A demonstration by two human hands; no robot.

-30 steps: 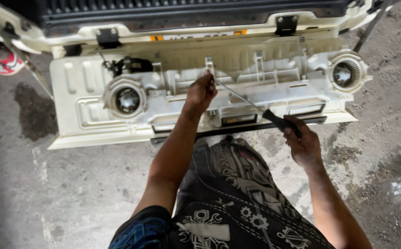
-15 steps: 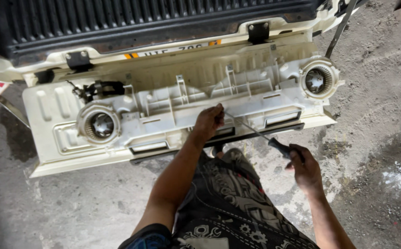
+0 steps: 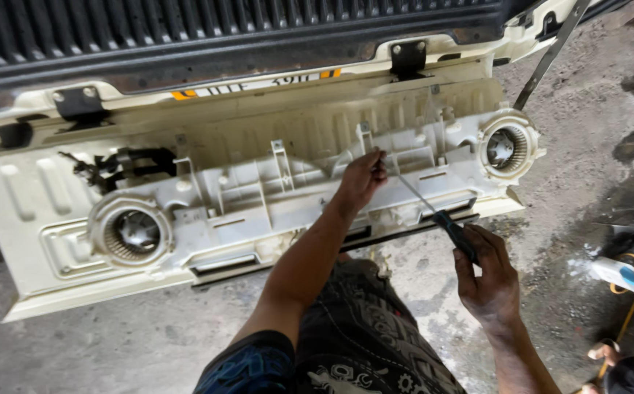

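A cream plastic housing (image 3: 244, 211) with a round blower fan at each end lies across the lowered tailgate (image 3: 32, 197) of a vehicle. My left hand (image 3: 361, 177) rests on the housing's middle, fingers pinched around the tip of a long screwdriver (image 3: 433, 210). My right hand (image 3: 486, 273) grips the screwdriver's black handle, lower and to the right. The metal shaft runs up-left from the handle to the housing. My patterned shorts fill the bottom of the view.
The left fan (image 3: 130, 232) and right fan (image 3: 505, 146) sit in round openings. A tangle of black wires (image 3: 116, 164) lies at upper left. The dark ribbed truck bed (image 3: 222, 29) is above. Stained concrete floor (image 3: 572, 204), a yellow cord and a white-blue object (image 3: 627, 276) at right.
The view has shifted, so the housing now sits lower and further right in frame. Both hands keep their hold on the screwdriver against the middle of the housing.
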